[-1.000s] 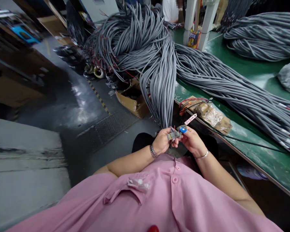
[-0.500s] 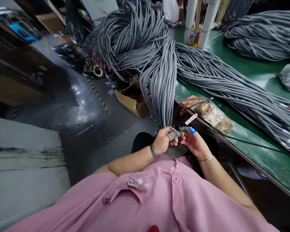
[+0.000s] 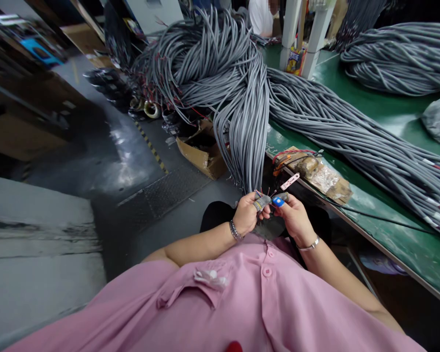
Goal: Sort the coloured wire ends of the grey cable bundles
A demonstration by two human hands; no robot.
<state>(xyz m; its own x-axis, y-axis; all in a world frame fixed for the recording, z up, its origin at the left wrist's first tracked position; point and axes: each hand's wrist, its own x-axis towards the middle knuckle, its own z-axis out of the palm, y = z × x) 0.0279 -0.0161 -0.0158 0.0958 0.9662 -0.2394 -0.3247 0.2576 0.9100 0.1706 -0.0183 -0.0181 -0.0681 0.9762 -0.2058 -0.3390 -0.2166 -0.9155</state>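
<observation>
In front of my lap, my left hand (image 3: 247, 214) is closed around the end of a grey cable that my fingers mostly hide. Thin coloured wires (image 3: 258, 193) fan out above its thumb, which wears a grey cover. Close against it, my right hand (image 3: 295, 217) is pinched, its thumb in a blue cover (image 3: 278, 202) pressing on a grey-covered index finger. Thin wires run between the two hands, and the right fingertips grip at them. Just beyond my hands hangs a bundle of grey cables (image 3: 244, 142).
To the right is a green table (image 3: 403, 234) with long grey cables (image 3: 344, 132) and a taped wooden block (image 3: 322, 178) near its edge. An open cardboard box (image 3: 198, 156) stands on the floor ahead. A person in white (image 3: 261, 18) is at the far side.
My right thumb has come down and inward, closing onto the index finger nearer my left hand. The left hand has hardly moved.
</observation>
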